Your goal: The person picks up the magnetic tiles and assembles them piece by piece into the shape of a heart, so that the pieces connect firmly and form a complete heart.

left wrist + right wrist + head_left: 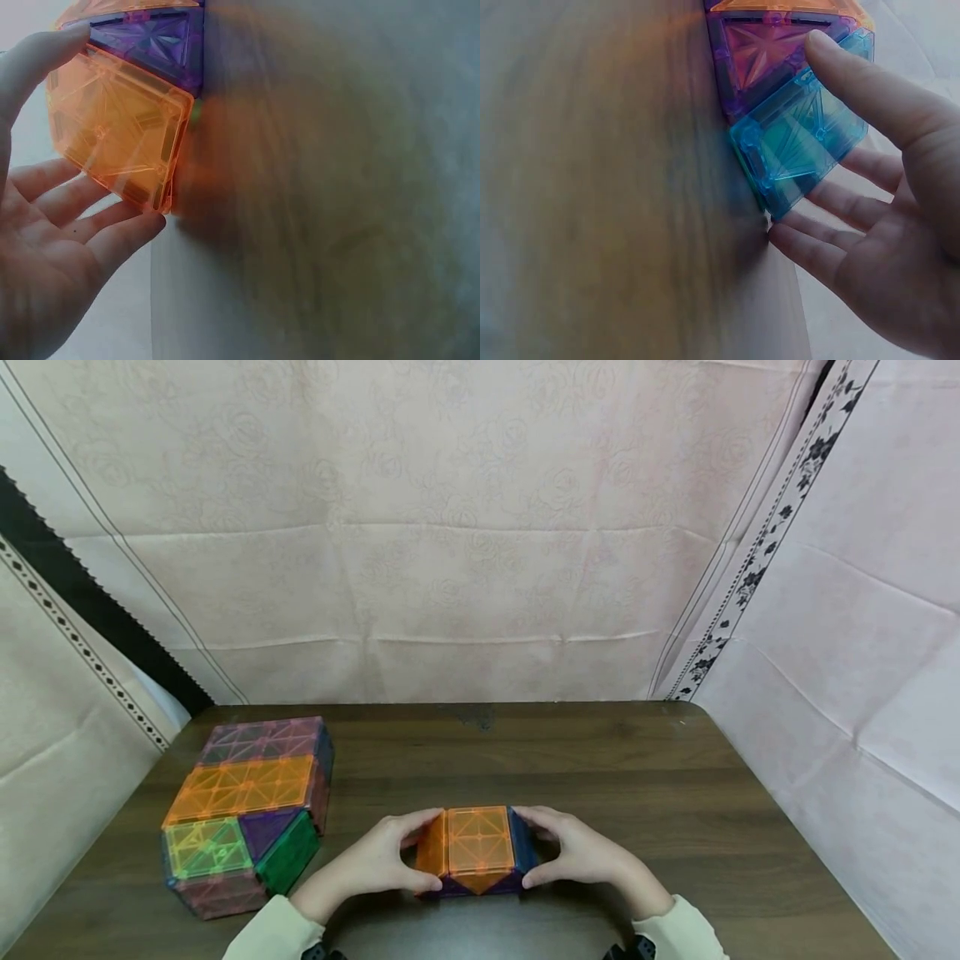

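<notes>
A small block of translucent magnetic tiles point(478, 839) rests on the table, with an orange square on top, purple triangles low at the front and a blue side at the right. My left hand point(382, 862) holds its left end, thumb at the front and fingers behind. On the opposite end, my right hand point(581, 857) grips in the same way. Close up in the left wrist view, the thumb touches beside a purple triangle point(150, 41), and the fingers lie along an orange tile point(120, 124). The right wrist view has the fingers at a light-blue tile point(802, 142).
A larger magnetic tile structure point(247, 785), with pink, orange, green and purple faces, stands on the left of the dark wooden table point(600, 760), near the left forearm. Pale patterned cloth point(450, 527) hangs behind the table and along both sides.
</notes>
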Tool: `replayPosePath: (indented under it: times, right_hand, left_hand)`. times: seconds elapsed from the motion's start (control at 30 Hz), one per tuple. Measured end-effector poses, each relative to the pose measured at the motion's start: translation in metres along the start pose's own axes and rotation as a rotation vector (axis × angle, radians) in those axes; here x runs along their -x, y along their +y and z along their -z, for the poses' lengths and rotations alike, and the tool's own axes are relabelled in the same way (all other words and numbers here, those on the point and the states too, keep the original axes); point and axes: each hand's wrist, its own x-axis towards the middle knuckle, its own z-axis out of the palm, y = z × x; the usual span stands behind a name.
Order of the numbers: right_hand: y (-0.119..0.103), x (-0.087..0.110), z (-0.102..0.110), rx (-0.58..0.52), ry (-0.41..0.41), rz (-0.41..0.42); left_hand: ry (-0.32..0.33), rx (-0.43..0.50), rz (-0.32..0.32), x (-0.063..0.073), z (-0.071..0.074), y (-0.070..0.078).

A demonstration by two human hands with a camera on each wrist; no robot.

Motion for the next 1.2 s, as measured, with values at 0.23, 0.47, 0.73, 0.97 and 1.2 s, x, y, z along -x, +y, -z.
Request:
replayPosePath:
  times: [0.23, 0.47, 0.73, 0.97, 1.2]
  right_hand:
    - [-0.005, 0.0, -0.002, -0.049, -0.008, -0.015]
    - [-0.005, -0.002, -0.003, -0.032, -0.023, 0.0]
    - [-0.009, -0.009, -0.003, -0.022, 0.02, -0.009]
    - [-0.013, -0.016, -0.004, -0.065, 0.079, 0.004]
    - [-0.016, -0.018, -0.005, -0.159, 0.103, -0.021]
  left_hand:
    - [-0.018, -0.026, 0.011, -0.001, -0.002, 0.0]
    - [0.006, -0.041, 0.016, -0.001, -0.002, 0.001]
    - [0.055, -0.07, 0.026, -0.003, 0.002, 0.004]
    - [0.132, -0.104, 0.005, -0.003, 0.001, 0.002]
    - [0.183, -0.144, 0.016, -0.001, -0.001, 0.001]
